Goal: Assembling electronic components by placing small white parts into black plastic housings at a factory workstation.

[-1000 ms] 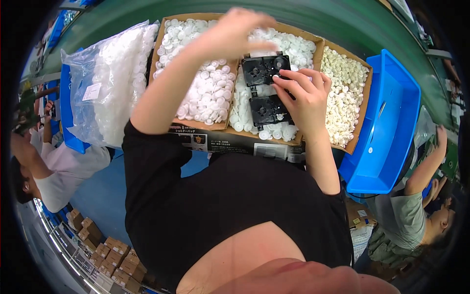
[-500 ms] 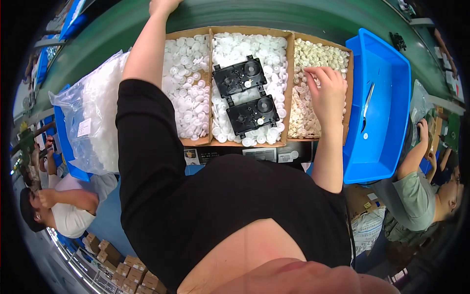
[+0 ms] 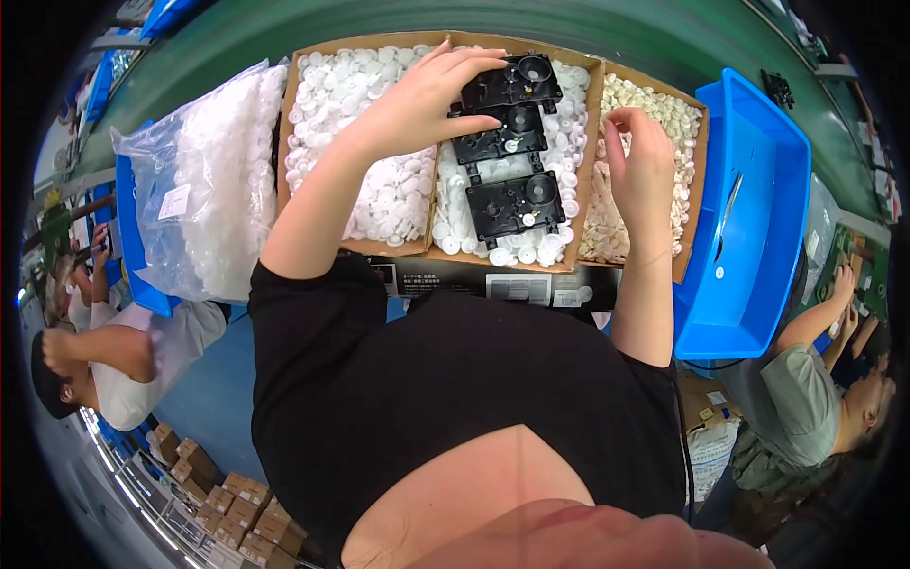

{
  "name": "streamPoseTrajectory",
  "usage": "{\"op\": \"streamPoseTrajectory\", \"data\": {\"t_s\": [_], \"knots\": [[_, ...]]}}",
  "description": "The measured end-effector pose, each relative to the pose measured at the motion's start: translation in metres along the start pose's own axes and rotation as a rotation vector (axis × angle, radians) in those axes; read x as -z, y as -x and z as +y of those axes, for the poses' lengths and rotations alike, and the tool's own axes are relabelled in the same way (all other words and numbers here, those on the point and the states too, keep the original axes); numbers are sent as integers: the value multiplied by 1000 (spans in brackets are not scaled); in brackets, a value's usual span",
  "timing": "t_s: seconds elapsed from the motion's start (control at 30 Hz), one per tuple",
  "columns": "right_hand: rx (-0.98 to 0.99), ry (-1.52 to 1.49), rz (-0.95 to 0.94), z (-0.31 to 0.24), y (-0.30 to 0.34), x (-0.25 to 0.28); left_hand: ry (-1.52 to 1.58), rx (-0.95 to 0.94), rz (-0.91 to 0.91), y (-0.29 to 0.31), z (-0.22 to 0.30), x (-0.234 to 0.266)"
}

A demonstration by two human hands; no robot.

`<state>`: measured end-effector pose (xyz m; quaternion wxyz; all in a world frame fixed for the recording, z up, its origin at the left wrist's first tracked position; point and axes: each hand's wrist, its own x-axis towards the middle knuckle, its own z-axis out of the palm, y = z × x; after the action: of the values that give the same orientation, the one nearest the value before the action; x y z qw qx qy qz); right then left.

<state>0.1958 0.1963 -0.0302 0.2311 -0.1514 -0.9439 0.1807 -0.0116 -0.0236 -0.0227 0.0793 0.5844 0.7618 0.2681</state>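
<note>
A: Where are our hands?

B: Our left hand [image 3: 417, 100] lies on the top black frame [image 3: 512, 83], fingers spread over its left edge, touching more than clamping. That frame sits at twelve o'clock in the middle box [image 3: 575, 204], above two more frames [image 3: 500, 142] [image 3: 515, 201], all resting on white discs [image 3: 379, 180].

A: And our right hand [image 3: 643, 171]?

B: Over the cream discs [image 3: 678, 119] in the box at two o'clock, fingers pinched together; we cannot tell if a disc is between them.

A: How do the frames handle?

B: We judge them light, stiff moulded plastic with small fitted parts that could shift. We'd best take them by the outer edges, not the round wells. The discs look smooth and slippery, a fingertip pinch.
</note>
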Motion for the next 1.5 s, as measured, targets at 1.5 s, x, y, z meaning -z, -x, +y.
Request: {"op": "streamPoseTrajectory", "data": {"t_s": [1.5], "knots": [[170, -119, -57, -17, -51, -26, -31, -65, 132, 7, -7, -19]]}}
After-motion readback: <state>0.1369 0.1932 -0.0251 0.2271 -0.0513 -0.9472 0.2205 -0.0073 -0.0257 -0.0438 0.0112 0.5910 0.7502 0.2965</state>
